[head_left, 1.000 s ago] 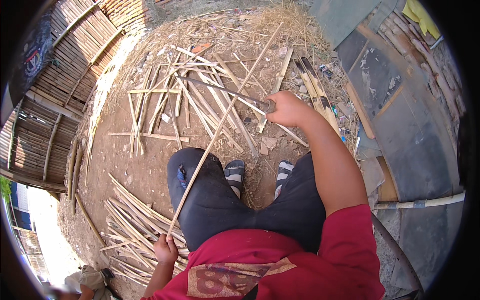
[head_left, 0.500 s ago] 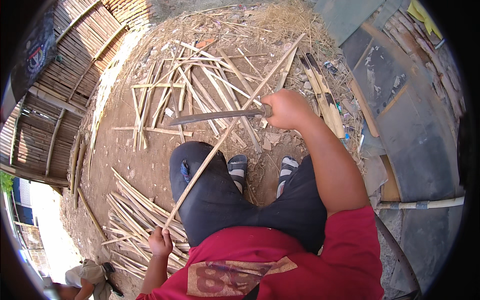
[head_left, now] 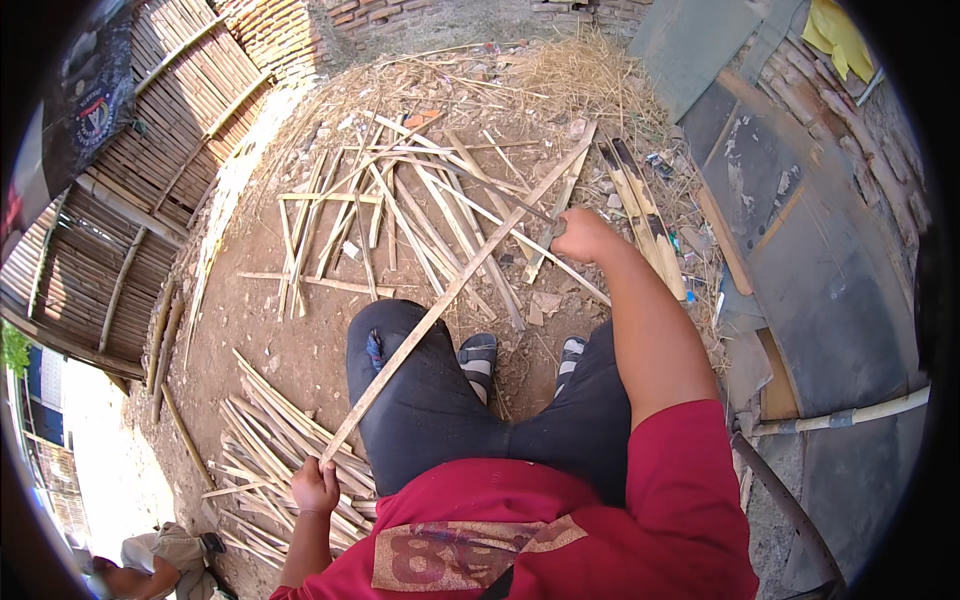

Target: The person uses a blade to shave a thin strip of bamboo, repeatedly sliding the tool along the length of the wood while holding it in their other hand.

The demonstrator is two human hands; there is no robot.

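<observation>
A long, pale bamboo strip (head_left: 420,333) slants across my left thigh, up and to the right over the ground. Its lower end is gripped in my left hand (head_left: 316,486), fingers closed round it. My right hand (head_left: 585,237) is closed on the handle of a machete (head_left: 552,233). The blade, seen almost edge-on, points up and to the left and crosses the strip near its upper part. Whether blade and strip touch, I cannot tell.
Loose bamboo strips (head_left: 320,196) lie scattered ahead on the dirt. Another pile of strips (head_left: 260,430) is by my left side. Dark panels (head_left: 830,290) line the right, a bamboo wall (head_left: 170,110) the left. A person (head_left: 165,560) is at lower left.
The machete has turned from lying level, broad side showing, to nearly edge-on and slanting up-left. My right hand has shifted slightly down and right; the strip's upper end has dropped lower in view.
</observation>
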